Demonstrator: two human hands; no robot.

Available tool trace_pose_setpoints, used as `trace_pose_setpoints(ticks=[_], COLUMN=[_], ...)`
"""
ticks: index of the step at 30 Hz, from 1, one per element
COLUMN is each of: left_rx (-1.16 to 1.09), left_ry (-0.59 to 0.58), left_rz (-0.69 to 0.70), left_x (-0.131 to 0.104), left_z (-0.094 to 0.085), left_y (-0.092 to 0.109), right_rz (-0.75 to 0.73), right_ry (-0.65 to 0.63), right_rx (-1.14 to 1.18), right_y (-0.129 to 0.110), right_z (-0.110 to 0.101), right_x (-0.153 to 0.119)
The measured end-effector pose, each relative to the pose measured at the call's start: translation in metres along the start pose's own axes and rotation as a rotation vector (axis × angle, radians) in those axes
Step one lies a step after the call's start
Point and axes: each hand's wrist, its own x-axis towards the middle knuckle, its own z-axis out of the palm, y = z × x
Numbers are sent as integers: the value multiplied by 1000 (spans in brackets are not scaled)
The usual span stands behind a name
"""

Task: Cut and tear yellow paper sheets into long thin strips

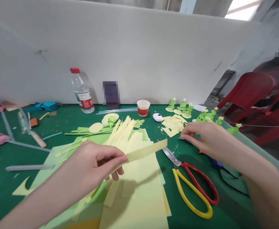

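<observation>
1. Pinching a long pale-yellow paper strip (139, 153), the left hand (95, 163) held it above the green desk (65, 122).
2. The right hand (205, 135) hovered over red-and-yellow-handled scissors (194, 184), fingers pressed together on something unclear.

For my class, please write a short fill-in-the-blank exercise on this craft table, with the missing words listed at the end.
1. The left hand pinches a pale yellow paper ____.
2. The scissors lying on the green table have one red handle and one ____ handle.
3. The water bottle has a ____ cap.
4. The right hand reaches over the table just above the ____.

Missing words: strip; yellow; red; scissors
</observation>
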Motion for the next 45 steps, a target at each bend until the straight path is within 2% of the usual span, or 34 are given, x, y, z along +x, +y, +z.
trace_pose_setpoints(ticks=[2,4,5,8,11,14,20,25,31,34,37,39,41,43,45], left_rx=[19,28,26,4,13,22,18,24,38,54,67,72,73,58,35], left_ry=[-11,-60,-89,-171,-186,-172,-155,-192,-140,-103,-47,-22,-52,-111,-162], left_rz=[-9,-8,-4,12,54,93,136,61,-1,-51,-73,-72,-71,-52,-33], left_x=[1,2,2,2,2,2,-1,-2,-3,-4,-4,-3,0,2,2], left_z=[0,4,7,17,24,29,30,24,8,-2,-7,-7,-3,3,11], left_y=[1,4,6,10,9,7,7,12,9,2,-3,-2,1,6,10], right_rz=[9,-91,-165,-263,-253,-214,-156,-136,-115,-68,44,95,-6,-169,-256], right_ry=[100,213,223,141,25,-25,-56,-116,14,63,207,260,339,358,263], right_rx=[33,180,264,423,497,554,583,553,427,362,190,132,197,301,427], right_y=[-3,-20,-31,-62,-76,-77,-76,-75,-61,-39,-13,-7,-16,-35,-56], right_z=[0,5,9,27,42,47,42,39,29,18,8,3,4,11,23], right_x=[0,-2,-4,-9,-13,-13,-14,-14,-8,-1,6,8,6,1,-4])
